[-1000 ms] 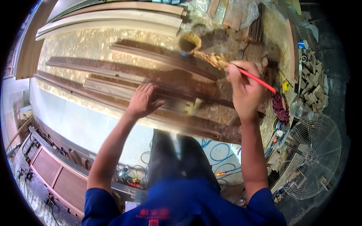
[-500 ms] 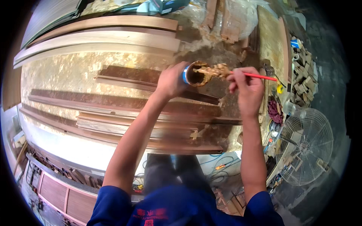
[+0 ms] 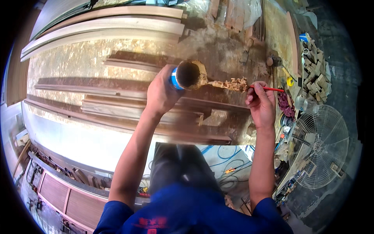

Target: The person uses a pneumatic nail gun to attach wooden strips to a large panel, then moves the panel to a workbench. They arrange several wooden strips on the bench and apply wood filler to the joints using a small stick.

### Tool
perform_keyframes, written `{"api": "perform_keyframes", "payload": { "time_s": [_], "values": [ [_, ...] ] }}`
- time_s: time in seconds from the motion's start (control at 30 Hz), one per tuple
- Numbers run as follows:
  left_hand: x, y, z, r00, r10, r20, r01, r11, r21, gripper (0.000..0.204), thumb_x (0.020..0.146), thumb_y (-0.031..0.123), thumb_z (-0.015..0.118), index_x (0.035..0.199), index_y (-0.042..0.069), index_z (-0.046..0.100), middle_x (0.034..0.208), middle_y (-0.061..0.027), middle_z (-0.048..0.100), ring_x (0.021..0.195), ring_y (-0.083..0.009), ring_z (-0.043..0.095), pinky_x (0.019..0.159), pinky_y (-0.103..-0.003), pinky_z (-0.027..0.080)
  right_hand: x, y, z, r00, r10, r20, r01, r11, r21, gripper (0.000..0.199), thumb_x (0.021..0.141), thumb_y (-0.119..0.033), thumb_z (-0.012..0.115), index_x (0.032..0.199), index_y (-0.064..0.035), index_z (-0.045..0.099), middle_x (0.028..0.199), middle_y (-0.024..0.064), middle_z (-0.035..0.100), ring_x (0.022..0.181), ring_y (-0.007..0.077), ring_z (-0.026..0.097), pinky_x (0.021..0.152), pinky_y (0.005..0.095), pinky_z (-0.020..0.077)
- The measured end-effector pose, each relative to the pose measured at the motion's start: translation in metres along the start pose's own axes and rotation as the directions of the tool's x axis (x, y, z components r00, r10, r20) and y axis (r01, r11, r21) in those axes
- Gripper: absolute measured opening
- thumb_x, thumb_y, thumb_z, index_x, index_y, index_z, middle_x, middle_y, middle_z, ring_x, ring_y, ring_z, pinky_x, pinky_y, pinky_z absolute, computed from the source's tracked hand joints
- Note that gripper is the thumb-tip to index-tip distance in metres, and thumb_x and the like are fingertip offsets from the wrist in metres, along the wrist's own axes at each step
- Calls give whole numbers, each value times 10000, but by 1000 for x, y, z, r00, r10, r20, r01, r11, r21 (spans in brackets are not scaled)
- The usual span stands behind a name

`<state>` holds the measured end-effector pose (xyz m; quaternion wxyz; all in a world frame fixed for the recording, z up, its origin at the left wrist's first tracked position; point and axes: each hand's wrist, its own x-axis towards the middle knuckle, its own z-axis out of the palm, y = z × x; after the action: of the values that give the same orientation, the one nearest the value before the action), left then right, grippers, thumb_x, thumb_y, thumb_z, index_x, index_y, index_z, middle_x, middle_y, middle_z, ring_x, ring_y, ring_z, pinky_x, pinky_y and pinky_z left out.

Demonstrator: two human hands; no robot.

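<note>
My left hand (image 3: 160, 93) is wrapped round a blue can (image 3: 175, 79), tipped so its dark opening shows. Dried tan glue-like crust covers the can's right rim. In my right hand (image 3: 261, 103), thumb and fingers pinch a thin red-handled stick (image 3: 274, 89), possibly a brush. Its other end is thickly caked with lumpy brown crust (image 3: 236, 84). That caked end points left, its tip at or just beside the can's crusted rim. Both hands are above a worn workbench (image 3: 66, 68) with wood strips (image 3: 113, 106) lying across it.
Long pale boards (image 3: 105, 31) lie along the bench's far left. A brush-like tool (image 3: 244, 56) rests toward the far right, with yellow tape (image 3: 290, 81) at the right edge. A wire-caged fan (image 3: 319, 148) and heaped wood offcuts (image 3: 314, 74) are beyond it. Cables (image 3: 230, 170) trail below.
The can has moved left and slightly tipped, opening more toward view. The right hand has moved right and down, drawing the caked stick out of the can's mouth to its rim.
</note>
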<state>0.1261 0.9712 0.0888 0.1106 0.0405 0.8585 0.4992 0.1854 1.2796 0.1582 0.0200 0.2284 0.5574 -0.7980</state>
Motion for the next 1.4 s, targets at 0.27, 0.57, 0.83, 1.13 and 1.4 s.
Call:
{"api": "perform_keyframes", "payload": {
  "time_s": [0.27, 0.57, 0.83, 1.13, 1.4],
  "values": [
    [-96, -40, 22, 992, 55, -114, -90, 938, -335, 630, 800, 135, 854, 1356, 49, 571, 1248, -143, 702, 1181, -286, 678, 966, -392, 542, -94, 21, -13, 995, -96, 40, 101, 983, -152, 139, 1038, -166, 649, 1008, -35, 613, 803, 73, 671, 641, 121, 612, 576, 271, 491],
    [-135, -114, 23, 998, 56, 3, -54, 969, -242, 601, 834, 76, 799, 1379, 5, 555, 1289, -130, 688, 1223, -241, 645, 1057, -380, 494, -96, 102, -10, 938, -253, 236, 345, 734, -585, 87, 1020, -95, 650, 964, -30, 635, 837, 35, 670, 671, 83, 613, 614, 237, 495],
    [-139, -129, 35, 999, -36, 9, 36, 859, -510, 704, 762, 77, 861, 1385, -2, 543, 1333, -126, 650, 1244, -236, 621, 1089, -374, 482, -79, 101, 10, 842, -212, 496, 537, 405, -740, 117, 988, -75, 673, 927, 12, 623, 815, 127, 609, 652, 217, 609, 631, 330, 495],
    [-135, -115, 30, 1000, 4, -15, -10, 892, -453, 702, 740, 66, 850, 1376, -7, 563, 1317, -129, 666, 1232, -245, 634, 1086, -377, 485, -93, 106, 6, 884, -246, 397, 467, 494, -733, 51, 965, -49, 689, 963, -2, 670, 801, 71, 643, 655, 151, 609, 631, 294, 502],
    [-136, -122, 33, 1000, 11, 5, -8, 909, -417, 695, 751, 35, 834, 1385, -1, 554, 1330, -127, 660, 1242, -248, 627, 1096, -380, 477, -117, 125, -7, 851, -291, 436, 524, 443, -727, 48, 939, -21, 715, 955, -13, 671, 832, 99, 669, 727, 208, 672, 671, 324, 538]
  ]
}}
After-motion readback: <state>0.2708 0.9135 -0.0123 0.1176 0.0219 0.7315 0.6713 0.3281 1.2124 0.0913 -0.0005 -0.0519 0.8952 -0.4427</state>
